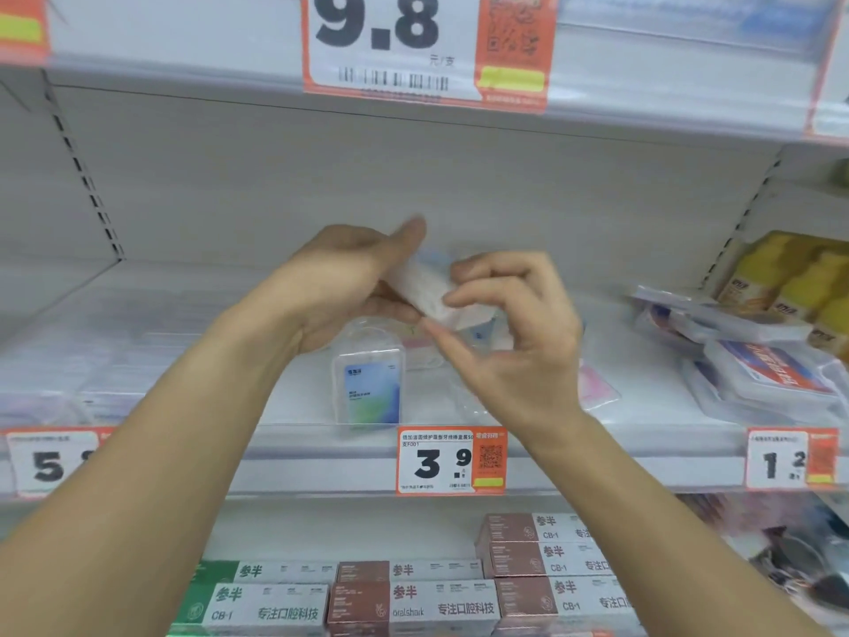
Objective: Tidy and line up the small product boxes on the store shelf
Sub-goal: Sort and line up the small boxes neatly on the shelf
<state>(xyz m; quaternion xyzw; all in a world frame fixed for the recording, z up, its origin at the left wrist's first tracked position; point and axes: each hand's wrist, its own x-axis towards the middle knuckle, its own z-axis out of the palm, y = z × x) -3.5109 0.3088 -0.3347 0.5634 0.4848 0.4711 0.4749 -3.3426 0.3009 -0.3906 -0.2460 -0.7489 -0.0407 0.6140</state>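
Both my hands hold one small clear plastic box (425, 291) in the air over the middle shelf (285, 393). My left hand (349, 282) cradles it from the left, thumb up behind it. My right hand (510, 324) pinches its right end with fingertips. The box is tilted, its lower end to the right. Below it another clear box with a blue-green label (370, 390) stands upright near the shelf's front lip. More small clear boxes (592, 383), some with pink labels, lie behind my right hand, partly hidden.
A loose pile of flat clear packs (758, 360) lies on the shelf's right, with yellow boxes (790, 278) behind. Blurred clear packs (69, 397) fill the left. Price tags 3.9 (452, 462), 5 and 1.2 hang on the shelf lip. Toothpaste cartons (413, 595) fill the shelf below.
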